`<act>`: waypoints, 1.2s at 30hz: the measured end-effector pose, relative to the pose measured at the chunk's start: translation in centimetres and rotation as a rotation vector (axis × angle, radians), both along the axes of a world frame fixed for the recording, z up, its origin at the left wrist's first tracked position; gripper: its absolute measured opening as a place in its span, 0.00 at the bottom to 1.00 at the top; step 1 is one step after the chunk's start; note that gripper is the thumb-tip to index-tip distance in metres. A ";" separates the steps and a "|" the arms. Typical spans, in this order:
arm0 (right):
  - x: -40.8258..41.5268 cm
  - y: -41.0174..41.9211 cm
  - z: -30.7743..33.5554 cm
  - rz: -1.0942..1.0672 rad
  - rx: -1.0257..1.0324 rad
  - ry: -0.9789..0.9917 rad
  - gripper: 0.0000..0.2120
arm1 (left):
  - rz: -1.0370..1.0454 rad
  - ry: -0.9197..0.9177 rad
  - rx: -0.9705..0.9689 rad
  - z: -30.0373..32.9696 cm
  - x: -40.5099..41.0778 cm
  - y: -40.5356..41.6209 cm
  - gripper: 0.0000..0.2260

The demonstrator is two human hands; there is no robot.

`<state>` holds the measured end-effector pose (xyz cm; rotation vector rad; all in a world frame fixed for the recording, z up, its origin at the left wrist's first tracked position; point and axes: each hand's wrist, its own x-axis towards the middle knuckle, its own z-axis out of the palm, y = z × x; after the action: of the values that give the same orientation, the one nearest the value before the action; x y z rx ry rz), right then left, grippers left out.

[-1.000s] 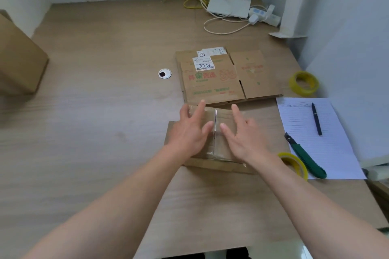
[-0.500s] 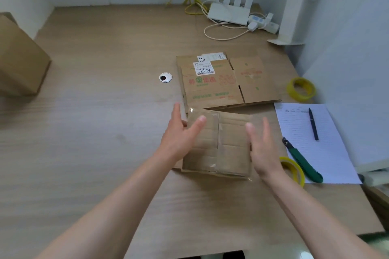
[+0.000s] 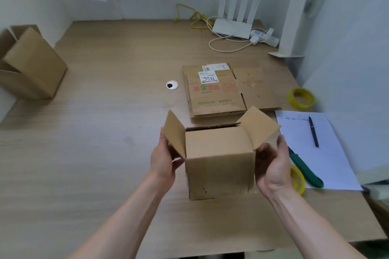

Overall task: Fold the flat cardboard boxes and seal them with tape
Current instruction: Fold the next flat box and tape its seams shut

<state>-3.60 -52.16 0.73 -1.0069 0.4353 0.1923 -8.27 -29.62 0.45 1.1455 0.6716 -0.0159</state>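
Note:
A small brown cardboard box (image 3: 219,160) stands upright near the front of the wooden table (image 3: 94,132), its top flaps spread open to left and right. My left hand (image 3: 163,159) grips its left side, fingers behind the left flap and thumb at the front edge. Cupped around the right side under the right flap is my right hand (image 3: 271,166). A stack of flat printed cardboard boxes (image 3: 212,94) lies just behind. One yellow tape roll (image 3: 301,99) sits at the right; a second tape roll (image 3: 297,178) is partly hidden behind my right wrist.
A green utility knife (image 3: 305,168) and a black pen (image 3: 313,131) lie on lined paper (image 3: 332,149) at the right. An opened cardboard box (image 3: 31,63) leans at the far left. A white router (image 3: 233,27) with cables is at the back, a cable grommet (image 3: 172,85) mid-table.
The box lay with its taped face up under my flat hands. My hands moved to its sides and turned it over, so it now stands with open flaps up.

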 end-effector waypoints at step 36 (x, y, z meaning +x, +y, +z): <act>8.8 -2.4 0.6 0.719 -1.324 -0.186 0.31 | -0.238 0.437 1.136 1.2 -0.6 -4.2 0.35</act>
<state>5.16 -54.57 1.34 -2.4518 -0.0601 0.4700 -8.86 -33.83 1.65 2.3574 0.9574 -0.0976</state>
